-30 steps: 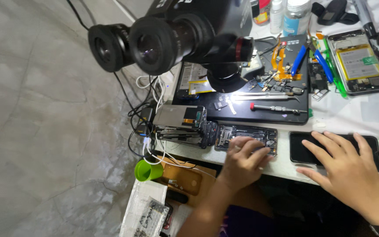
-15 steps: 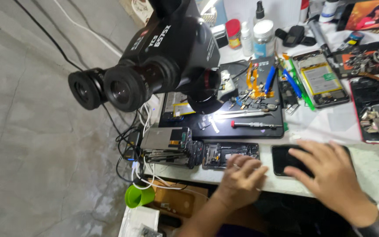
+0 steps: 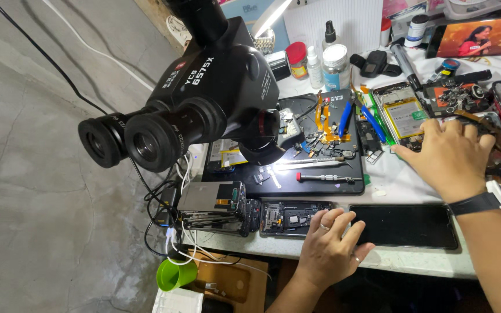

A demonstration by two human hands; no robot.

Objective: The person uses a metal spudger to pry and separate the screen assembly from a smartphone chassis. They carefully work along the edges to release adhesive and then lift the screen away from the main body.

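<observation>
My left hand (image 3: 330,243) rests at the near table edge, fingers spread, touching the opened phone frame (image 3: 291,217) and the left end of a black phone screen (image 3: 406,226). It holds nothing. Farther back on the right, my right hand (image 3: 450,156), with a dark wristband, lies palm down with fingers spread over loose parts next to an opened phone with a yellow battery (image 3: 402,113). I cannot tell whether its fingertips pinch anything. A black stereo microscope (image 3: 204,98) hangs over the dark work mat (image 3: 320,174).
Tweezers and a screwdriver (image 3: 326,178) lie on the mat under the lamp. Small bottles (image 3: 329,61) stand at the back. A stack of phone boards (image 3: 213,206) and cables sits at the table's left end. A green cup (image 3: 175,273) is below the edge.
My right hand has left the black phone screen and reached back and right to the parts beside the battery phone. The left hand stays at the near edge. My view has shifted.
</observation>
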